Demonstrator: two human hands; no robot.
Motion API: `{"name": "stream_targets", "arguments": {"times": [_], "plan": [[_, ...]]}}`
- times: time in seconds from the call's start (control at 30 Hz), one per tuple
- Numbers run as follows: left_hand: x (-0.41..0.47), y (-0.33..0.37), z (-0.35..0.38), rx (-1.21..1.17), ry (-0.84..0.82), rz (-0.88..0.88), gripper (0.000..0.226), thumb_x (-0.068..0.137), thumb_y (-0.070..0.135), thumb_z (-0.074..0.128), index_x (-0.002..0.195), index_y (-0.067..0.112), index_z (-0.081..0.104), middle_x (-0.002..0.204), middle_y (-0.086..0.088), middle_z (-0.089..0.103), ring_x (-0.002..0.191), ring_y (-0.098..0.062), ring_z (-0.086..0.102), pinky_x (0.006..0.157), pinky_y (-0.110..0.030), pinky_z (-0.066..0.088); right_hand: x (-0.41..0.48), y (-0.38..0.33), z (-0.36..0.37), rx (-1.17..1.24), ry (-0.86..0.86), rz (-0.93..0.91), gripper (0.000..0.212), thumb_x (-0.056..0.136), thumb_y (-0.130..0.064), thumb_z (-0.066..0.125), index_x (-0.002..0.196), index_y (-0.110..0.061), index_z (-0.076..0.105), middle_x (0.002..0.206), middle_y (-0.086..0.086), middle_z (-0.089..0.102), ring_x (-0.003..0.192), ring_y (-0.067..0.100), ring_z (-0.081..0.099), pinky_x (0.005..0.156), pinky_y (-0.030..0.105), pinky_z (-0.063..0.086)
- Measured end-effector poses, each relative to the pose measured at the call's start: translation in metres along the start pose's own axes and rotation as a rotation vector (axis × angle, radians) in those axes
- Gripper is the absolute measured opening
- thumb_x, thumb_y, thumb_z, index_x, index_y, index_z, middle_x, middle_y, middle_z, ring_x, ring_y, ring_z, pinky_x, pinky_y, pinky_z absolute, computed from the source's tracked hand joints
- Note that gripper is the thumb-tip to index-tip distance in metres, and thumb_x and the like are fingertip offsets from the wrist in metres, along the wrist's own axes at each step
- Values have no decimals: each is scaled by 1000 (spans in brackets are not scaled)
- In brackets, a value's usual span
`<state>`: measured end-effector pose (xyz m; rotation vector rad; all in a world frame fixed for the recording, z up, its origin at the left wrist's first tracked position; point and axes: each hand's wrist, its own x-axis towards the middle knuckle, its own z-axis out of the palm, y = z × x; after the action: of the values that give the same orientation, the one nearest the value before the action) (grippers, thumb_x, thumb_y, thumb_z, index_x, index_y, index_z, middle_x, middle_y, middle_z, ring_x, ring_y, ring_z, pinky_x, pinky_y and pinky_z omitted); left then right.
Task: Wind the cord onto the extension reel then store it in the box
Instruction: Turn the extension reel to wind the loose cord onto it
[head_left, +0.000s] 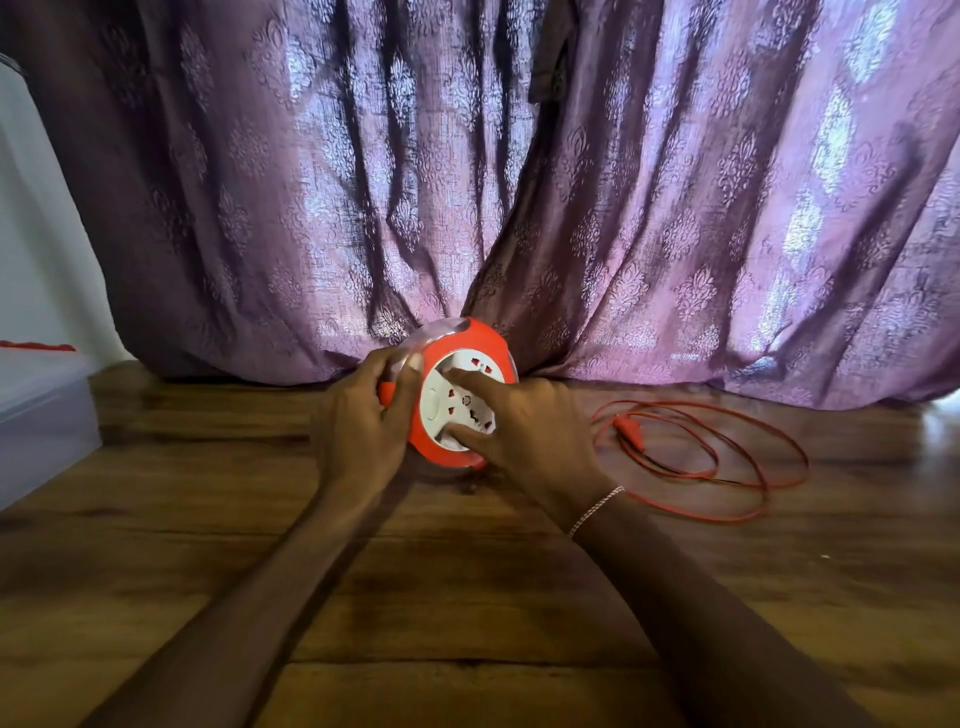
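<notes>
A round red extension reel (485, 340) with a white socket face stands tilted on its edge on the wooden floor, face toward me. My left hand (361, 421) grips its left rim. My right hand (524, 421) lies on the white face with fingers spread over the sockets. The red cord (727, 457) lies in loose loops on the floor to the right, its red plug (629, 431) inside the loops. A clear plastic box (41, 415) stands at the far left edge.
A purple patterned curtain (519, 182) hangs right behind the reel and reaches the floor. Bare wooden floor (467, 571) stretches in front of the reel toward me. Something red lies on top of the box.
</notes>
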<state>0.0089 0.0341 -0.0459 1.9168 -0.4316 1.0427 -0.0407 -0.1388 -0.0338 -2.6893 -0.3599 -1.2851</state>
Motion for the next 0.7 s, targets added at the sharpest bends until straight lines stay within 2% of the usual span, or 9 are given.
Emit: {"name": "stream_targets", "arguments": {"times": [0.1,0.2,0.27,0.37,0.47,0.53,0.6,0.67,0.7], "plan": [[-1,3,0,15,-5,1,49,99,60,41,117,26,72,93,-7,78,85,-32,71,72,-39,53,-1,-2,4,116,-50,181,80,65,-83,54,137,-49,54,90,5,79,84,36,72,75,45,59],[-2,2,1,20,-8,-4,51,99,62,39,118,27,71,96,-6,78,88,-31,71,74,-41,54,0,-7,2,248,16,325,71,64,-77,72,124,-39,69,94,3,80,91,31,74,82,44,59],[-4,2,2,-5,-18,-7,58,98,69,36,118,28,70,96,-5,77,88,-30,71,75,-43,55,-1,-14,5,309,22,464,69,62,-78,71,114,-34,71,100,2,80,95,28,74,84,43,58],[-7,6,4,-14,-21,3,65,96,74,32,121,28,70,96,-5,78,87,-30,72,75,-44,56,3,-23,7,696,-4,809,58,67,-70,79,102,-28,60,80,7,79,74,28,76,67,48,62],[-9,6,6,-17,-39,22,66,96,75,31,122,28,69,96,-3,78,87,-30,72,74,-44,56,6,-27,1,1175,-70,1086,55,83,-38,85,116,-3,59,61,15,73,47,22,71,38,26,49],[-9,4,7,-2,-52,26,68,96,77,29,122,28,69,95,-3,77,87,-29,72,73,-44,56,4,-30,-4,1270,-118,1146,52,87,-36,82,115,2,59,63,17,74,45,18,70,36,20,45],[-8,2,7,11,-42,12,66,97,74,30,122,27,69,95,-5,77,87,-30,72,74,-44,56,5,-31,-6,1303,-143,1120,43,91,-36,78,110,-5,56,67,19,75,45,18,69,37,19,45],[-6,-1,7,-7,-14,-27,60,97,69,34,121,27,70,96,-6,78,88,-31,72,75,-44,55,7,-28,-9,1231,-164,1024,38,96,-38,71,109,-8,53,70,19,76,43,19,67,37,21,44],[-4,-2,6,-18,1,-49,59,97,67,35,120,26,70,96,-6,78,89,-32,72,75,-44,55,8,-24,-9,1090,-151,919,36,98,-43,68,107,-10,55,69,17,76,43,20,66,40,25,47]]}}
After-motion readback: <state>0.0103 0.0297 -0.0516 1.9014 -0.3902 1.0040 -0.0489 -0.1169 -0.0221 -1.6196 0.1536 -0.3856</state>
